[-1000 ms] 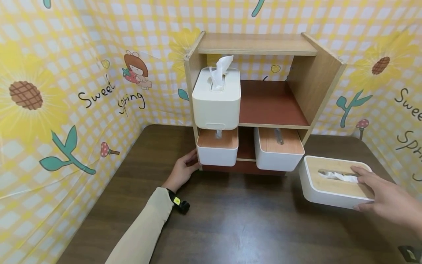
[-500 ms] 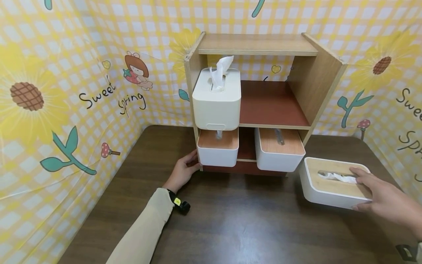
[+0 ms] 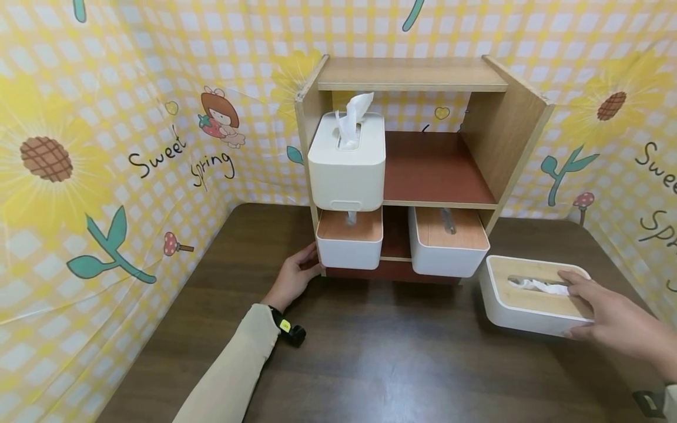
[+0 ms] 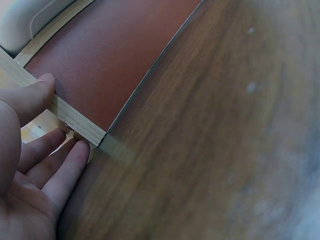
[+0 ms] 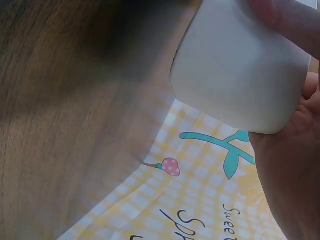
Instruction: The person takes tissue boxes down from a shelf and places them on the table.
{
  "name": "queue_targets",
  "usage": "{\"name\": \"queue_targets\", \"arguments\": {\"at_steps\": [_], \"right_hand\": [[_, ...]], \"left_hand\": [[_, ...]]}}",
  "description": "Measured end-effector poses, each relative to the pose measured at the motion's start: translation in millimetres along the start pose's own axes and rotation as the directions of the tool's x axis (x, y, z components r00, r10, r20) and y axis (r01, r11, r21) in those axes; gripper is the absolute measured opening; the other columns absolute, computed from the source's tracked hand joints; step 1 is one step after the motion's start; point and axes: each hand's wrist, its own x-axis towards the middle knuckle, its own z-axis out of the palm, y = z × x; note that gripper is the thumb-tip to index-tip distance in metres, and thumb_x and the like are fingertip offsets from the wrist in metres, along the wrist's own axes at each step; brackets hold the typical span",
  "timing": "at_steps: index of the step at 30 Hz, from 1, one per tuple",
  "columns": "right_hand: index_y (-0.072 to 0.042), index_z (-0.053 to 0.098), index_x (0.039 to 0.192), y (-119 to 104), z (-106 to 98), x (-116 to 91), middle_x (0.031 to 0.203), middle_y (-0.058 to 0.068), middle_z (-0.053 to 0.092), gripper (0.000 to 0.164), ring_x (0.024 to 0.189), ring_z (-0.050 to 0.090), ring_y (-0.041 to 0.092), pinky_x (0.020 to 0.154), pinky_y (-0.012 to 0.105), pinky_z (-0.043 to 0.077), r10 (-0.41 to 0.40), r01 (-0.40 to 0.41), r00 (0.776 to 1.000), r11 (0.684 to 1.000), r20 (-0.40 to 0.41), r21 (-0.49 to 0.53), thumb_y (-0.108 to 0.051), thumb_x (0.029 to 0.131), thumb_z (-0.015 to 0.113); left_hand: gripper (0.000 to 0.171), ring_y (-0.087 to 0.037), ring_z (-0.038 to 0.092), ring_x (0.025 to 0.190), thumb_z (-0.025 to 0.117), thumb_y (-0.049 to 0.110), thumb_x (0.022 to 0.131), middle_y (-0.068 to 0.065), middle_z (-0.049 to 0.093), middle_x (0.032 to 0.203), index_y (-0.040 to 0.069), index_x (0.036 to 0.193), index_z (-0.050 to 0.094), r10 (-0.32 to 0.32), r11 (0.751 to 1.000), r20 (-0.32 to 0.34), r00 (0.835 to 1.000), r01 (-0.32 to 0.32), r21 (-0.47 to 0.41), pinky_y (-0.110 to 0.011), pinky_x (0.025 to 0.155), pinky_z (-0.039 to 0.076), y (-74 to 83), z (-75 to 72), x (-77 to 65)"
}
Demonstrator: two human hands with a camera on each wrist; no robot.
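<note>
My left hand [image 3: 293,277] grips the lower left side panel of a small wooden shelf [image 3: 412,75]. In the left wrist view, the thumb lies on the panel's front edge [image 4: 75,120], the fingers on its outer side. My right hand [image 3: 616,314] holds the right end of a white tissue box [image 3: 539,320] with a pale wooden lid, tissue showing in its slot. The right wrist view shows the box's white end [image 5: 240,65] raised above the table. A cream tissue box [image 3: 346,182] stands at the left of the upper level, its tissue sticking up.
Two white tissue boxes with wooden lids, one left [image 3: 349,252] and one right [image 3: 449,258], jut from the lower level. Bare red board [image 3: 433,167] shows right of the cream box. A brown table [image 3: 370,352] lies beneath; yellow checked cloth [image 3: 254,35] covers the walls.
The held tissue box and my right hand have shifted slightly left. My left hand stays at the shelf's side panel.
</note>
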Motion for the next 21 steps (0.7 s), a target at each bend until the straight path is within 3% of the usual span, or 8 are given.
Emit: {"name": "queue_targets", "arguments": {"at_steps": [4,8,11,15,21], "right_hand": [[0.008,0.023,0.149,1.5,1.5,1.7,0.147,0.033,0.031,0.116,0.107,0.053,0.046,0.079,0.062,0.043,0.001,-0.001,1.0,1.0,0.003,0.002,-0.038,0.064,0.088],[0.01,0.038,0.14,3.2,2.6,4.2,0.147,0.031,0.032,0.104,0.109,0.052,0.044,0.079,0.058,0.043,-0.015,0.015,1.0,1.0,-0.008,-0.013,-0.038,0.063,0.089],[0.01,0.041,0.137,4.6,3.6,6.3,0.146,0.031,0.034,0.1,0.107,0.055,0.042,0.078,0.057,0.045,-0.015,0.015,1.0,1.0,-0.008,-0.02,-0.036,0.063,0.089],[0.011,0.034,0.143,6.9,5.1,10.3,0.144,0.032,0.036,0.109,0.1,0.057,0.037,0.077,0.056,0.046,0.003,-0.003,1.0,1.0,0.012,-0.004,-0.038,0.062,0.089],[0.011,0.044,0.136,12.9,5.5,18.4,0.146,0.03,0.034,0.101,0.098,0.056,0.033,0.075,0.048,0.045,0.004,-0.004,1.0,1.0,-0.007,-0.02,-0.04,0.061,0.09]], "left_hand": [[0.058,-0.027,0.051,0.124,0.067,0.009,0.093,-0.017,0.057,0.132,0.003,0.146,0.043,0.013,1.0,-0.007,1.0,-0.013,-0.013,-0.038,0.092,0.047,-13.8,1.2,3.6],[0.059,-0.025,0.05,0.125,0.068,0.011,0.093,-0.014,0.057,0.133,0.008,0.146,0.044,0.008,1.0,-0.028,1.0,-0.008,-0.026,-0.037,0.093,0.046,-33.0,3.2,9.5],[0.059,-0.023,0.051,0.124,0.069,0.012,0.092,-0.013,0.058,0.133,0.009,0.146,0.045,0.006,1.0,-0.04,0.999,-0.007,-0.026,-0.034,0.092,0.047,-36.0,4.2,10.1],[0.059,-0.021,0.052,0.123,0.07,0.014,0.091,-0.01,0.06,0.131,0.01,0.145,0.047,0.004,1.0,-0.049,0.999,-0.006,-0.028,-0.035,0.092,0.047,-35.9,4.9,9.8],[0.058,-0.019,0.053,0.121,0.071,0.017,0.091,-0.007,0.062,0.129,0.013,0.145,0.048,-0.003,1.0,-0.055,0.998,0.002,-0.02,-0.036,0.093,0.046,-36.6,5.2,9.8]]}}
